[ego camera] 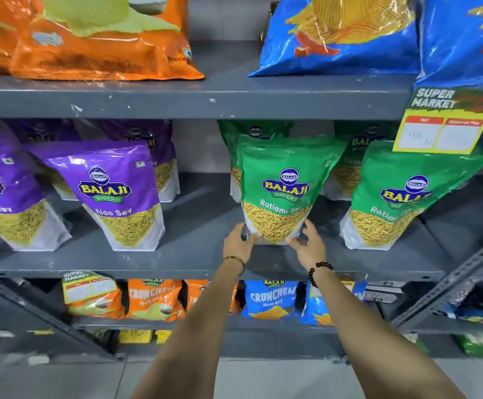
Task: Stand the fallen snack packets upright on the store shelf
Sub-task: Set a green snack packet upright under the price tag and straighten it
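We have the green packet [282,191] upright mid-shelf [194,249], left hand [239,243] and right hand [309,244] pinching its bottom corners, fingers half spread. Best to square the base flat and check it stands before easing the grip off. Print reads "BALAJI WAFERS", "Ratlami Sev"; purple packet [116,194] says "Aloo Sev".

Both arms outstretched; left hand [239,243] and right hand [309,244] cupped, facing inward

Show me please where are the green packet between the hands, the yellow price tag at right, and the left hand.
green Ratlami Sev packet [285,180]: head view, on its logo.
yellow price tag [441,131]: head view, its middle.
left hand [239,243]: head view, back of hand.
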Motion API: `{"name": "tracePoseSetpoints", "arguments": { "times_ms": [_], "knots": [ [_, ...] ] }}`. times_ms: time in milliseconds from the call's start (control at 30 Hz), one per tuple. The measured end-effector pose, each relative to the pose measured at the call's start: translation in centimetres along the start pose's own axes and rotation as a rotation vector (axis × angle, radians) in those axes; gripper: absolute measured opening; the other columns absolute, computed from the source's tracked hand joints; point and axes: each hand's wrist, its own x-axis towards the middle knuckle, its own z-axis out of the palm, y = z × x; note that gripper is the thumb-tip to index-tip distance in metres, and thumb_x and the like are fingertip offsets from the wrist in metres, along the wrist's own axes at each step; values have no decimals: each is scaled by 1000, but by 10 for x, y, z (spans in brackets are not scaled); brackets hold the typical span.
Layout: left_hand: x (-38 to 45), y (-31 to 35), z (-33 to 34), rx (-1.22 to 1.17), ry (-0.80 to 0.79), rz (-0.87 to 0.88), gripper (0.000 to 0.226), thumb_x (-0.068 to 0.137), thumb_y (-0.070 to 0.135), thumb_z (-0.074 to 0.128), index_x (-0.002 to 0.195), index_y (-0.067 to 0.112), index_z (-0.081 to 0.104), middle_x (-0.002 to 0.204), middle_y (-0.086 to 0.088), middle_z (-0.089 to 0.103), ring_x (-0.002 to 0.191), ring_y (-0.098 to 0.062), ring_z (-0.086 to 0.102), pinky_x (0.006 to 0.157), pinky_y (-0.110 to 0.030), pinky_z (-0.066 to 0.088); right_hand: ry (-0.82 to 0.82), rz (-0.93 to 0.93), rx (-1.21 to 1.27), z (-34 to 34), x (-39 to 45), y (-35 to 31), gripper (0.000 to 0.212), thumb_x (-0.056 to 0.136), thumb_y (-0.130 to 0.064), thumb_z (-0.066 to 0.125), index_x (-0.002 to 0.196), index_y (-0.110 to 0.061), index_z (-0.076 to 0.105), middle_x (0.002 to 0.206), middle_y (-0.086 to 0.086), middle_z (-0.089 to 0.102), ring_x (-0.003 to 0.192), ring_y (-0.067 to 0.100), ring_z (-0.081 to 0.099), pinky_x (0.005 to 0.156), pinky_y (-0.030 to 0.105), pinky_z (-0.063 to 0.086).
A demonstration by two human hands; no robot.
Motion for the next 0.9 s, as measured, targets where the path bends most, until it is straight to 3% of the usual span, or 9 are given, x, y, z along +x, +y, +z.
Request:
{"name": "tracePoseSetpoints", "arguments": {
  "times_ms": [300,533,633,900],
  "knots": [
    [-8,-16,-33,-53,82,12,44,87,25,60,127,9,50,133,-10,57,119,-28,52,97,-32,41,-19,-86,-131,28,-14,-11,68,81,-16,68,140,-13,34,128,18,58,117,34,54,97,44,44],
    [-10,-19,-35,-89,46,28,43,88,21,60,128,11,49,130,-10,58,113,-22,51,88,-25,36,-88,-26,-102,25,-11,-8,75,74,-23,74,138,-15,36,139,9,50,128,30,45,100,43,40],
    [-8,-19,-37,-81,14,22,40,88,20,60,126,11,52,131,-10,58,109,-20,50,91,-27,37,-141,-9,-120,26,-8,-6,66,72,-23,75,130,-13,46,132,10,56,121,30,51,97,42,44],
    [-9,-22,-36,-66,37,-5,43,86,16,62,127,9,50,133,-10,56,122,-28,49,104,-39,39,-138,-37,-150,26,-5,-7,49,73,-21,74,118,-10,55,121,11,63,111,30,57,92,47,50]
  ]
}}
